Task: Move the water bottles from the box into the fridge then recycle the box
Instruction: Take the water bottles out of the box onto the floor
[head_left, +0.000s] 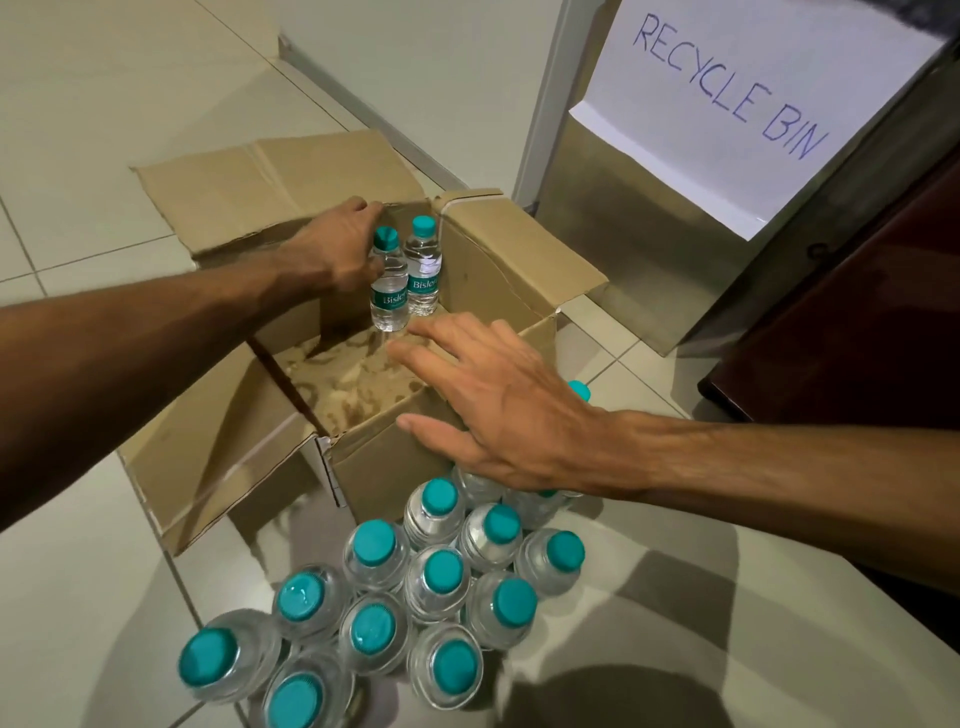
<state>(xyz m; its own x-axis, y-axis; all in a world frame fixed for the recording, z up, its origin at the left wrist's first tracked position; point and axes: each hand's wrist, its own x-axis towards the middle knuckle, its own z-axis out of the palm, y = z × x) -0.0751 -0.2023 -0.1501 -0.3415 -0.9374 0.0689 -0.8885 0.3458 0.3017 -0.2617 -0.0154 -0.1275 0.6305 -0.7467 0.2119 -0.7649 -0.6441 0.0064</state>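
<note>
The brown cardboard box (374, 467) at centre holds just two clear teal-capped water bottles (423, 270), left hand (337, 254) curled round one, right hand (498, 415) spread-fingered; the other bottles (443, 571) stand lower-centre on the floor (104, 623), fridge and recycling pending.

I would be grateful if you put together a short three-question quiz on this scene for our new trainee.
1. True or false: the left hand grips a bottle inside the box.
2. The right hand is: A) gripping a bottle, B) open above the box's near edge, C) out of view.
3. Fill in: the paper sign reads "RECYCLE ___".
Key: 1 true; 2 B; 3 BIN.
</note>
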